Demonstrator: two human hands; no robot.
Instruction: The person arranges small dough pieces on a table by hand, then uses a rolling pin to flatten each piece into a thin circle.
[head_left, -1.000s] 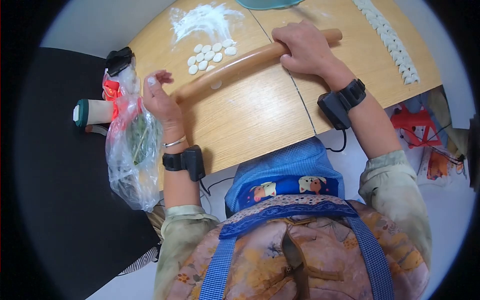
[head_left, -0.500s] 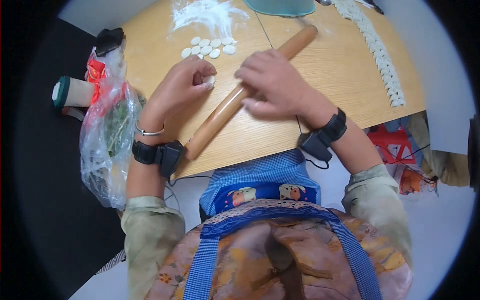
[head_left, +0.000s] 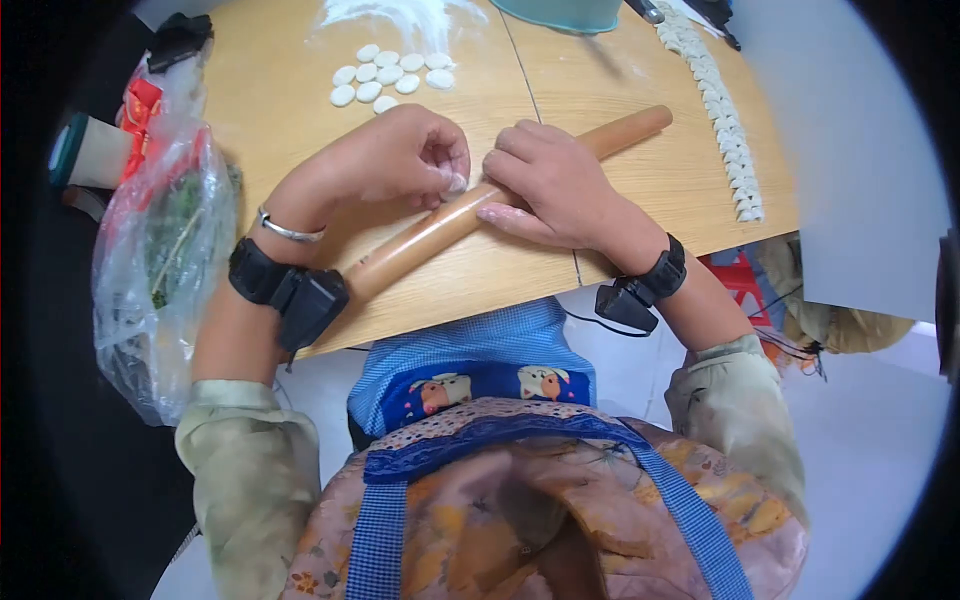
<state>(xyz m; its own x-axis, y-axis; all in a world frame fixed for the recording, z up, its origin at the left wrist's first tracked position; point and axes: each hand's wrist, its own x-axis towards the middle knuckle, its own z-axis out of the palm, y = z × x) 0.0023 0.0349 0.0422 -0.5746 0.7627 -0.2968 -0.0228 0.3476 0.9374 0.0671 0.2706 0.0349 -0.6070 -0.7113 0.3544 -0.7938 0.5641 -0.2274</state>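
Note:
My left hand (head_left: 400, 155) pinches a small piece of dough (head_left: 456, 188) between thumb and fingers, right against the far side of the rolling pin (head_left: 420, 243). The wooden pin lies at a slant across the table. My right hand (head_left: 555, 185) is closed over the middle of the pin, its thumb on the near side and dusted with flour. Beyond my left hand lies a group of small flattened dough discs (head_left: 388, 74). How much dough is inside my left fingers is partly hidden.
White flour (head_left: 390, 20) is spread at the far side of the wooden table (head_left: 680, 190). A teal container (head_left: 560, 14) stands at the top edge. Folded dumplings (head_left: 720, 120) form a long row at the right. A plastic bag with greens (head_left: 175, 240) hangs at the left.
My left hand has moved right with the dough, up to the rolling pin. The pin has turned to a flatter slant under my right hand. The whole view has shifted somewhat.

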